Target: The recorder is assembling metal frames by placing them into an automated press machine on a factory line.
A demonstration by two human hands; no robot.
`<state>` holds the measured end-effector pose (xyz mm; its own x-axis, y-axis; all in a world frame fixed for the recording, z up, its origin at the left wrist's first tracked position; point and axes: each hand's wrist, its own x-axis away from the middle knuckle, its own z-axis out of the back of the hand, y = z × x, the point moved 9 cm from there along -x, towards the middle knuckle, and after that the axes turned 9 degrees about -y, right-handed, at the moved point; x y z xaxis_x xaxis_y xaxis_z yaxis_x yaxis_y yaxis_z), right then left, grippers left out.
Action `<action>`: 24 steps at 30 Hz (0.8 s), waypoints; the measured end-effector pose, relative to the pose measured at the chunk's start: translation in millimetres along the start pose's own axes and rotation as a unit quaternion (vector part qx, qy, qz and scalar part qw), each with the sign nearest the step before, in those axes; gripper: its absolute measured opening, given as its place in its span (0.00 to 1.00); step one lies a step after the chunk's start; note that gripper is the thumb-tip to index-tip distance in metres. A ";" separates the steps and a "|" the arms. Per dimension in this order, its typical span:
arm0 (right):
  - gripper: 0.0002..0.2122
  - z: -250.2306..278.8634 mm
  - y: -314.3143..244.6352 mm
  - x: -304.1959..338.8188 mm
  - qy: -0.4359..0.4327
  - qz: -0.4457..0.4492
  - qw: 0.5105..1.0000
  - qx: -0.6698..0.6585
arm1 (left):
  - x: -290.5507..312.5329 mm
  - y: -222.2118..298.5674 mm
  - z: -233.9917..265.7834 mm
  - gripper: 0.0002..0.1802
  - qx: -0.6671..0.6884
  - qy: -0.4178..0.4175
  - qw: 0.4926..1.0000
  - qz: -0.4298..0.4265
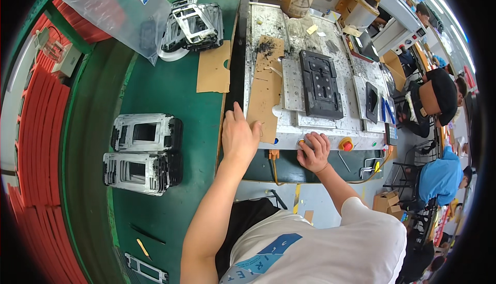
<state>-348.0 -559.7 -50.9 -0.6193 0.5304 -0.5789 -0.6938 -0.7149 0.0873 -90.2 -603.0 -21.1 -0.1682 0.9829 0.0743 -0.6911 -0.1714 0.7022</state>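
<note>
Fingers [236, 109] of the left hand [241, 136] are extended and parted, with nothing visible in their grasp, at the left front corner of the machine bed [297, 36]; the thumb lies by the edge of a cardboard strip [264, 98]. The right hand [314, 151] is at the front panel [364, 142], its fingers bent, not clenched, and holding nothing visible, at a small button [301, 142] (whether it is pressed cannot be told). A red button [346, 144] is just to the right. Governing relation: the black block [321, 84] lies on the machine bed, beyond the panel and almost straight ahead of the right hand, the nearer of the two. Neither hand touches it. Its long axis runs away from the person, the far end leaning slightly left. From the left hand, it lies ahead and to the right.
</note>
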 end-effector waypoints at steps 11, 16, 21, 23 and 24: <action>0.15 -1.7 -0.4 1.0 -0.007 -0.011 1.000 -0.006 | 19.7 39.9 -13.1 0.66 -0.135 0.043 0.987 -0.074; 0.20 -2.0 -1.6 2.0 -0.019 0.001 1.000 -0.009 | 6.7 15.1 -16.6 0.56 -0.015 0.000 0.999 -0.042; 0.19 -0.6 -2.9 -0.6 -0.013 0.003 1.000 -0.006 | 14.2 31.6 -13.5 0.60 -0.050 0.024 0.995 -0.080; 0.18 2.0 -3.5 -2.2 -0.009 0.002 1.000 -0.004 | 24.5 48.2 -9.9 0.62 -0.121 0.058 0.985 -0.108; 0.18 2.3 -4.5 -3.5 -0.010 0.001 1.000 -0.006 | 25.1 45.2 -16.6 0.63 -0.156 0.023 0.984 -0.081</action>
<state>-343.6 -557.2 -47.5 -0.6281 0.5381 -0.5621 -0.6882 -0.7212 0.0787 -137.3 -587.3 0.8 -0.0640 0.9963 -0.0577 -0.8927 -0.0314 0.4495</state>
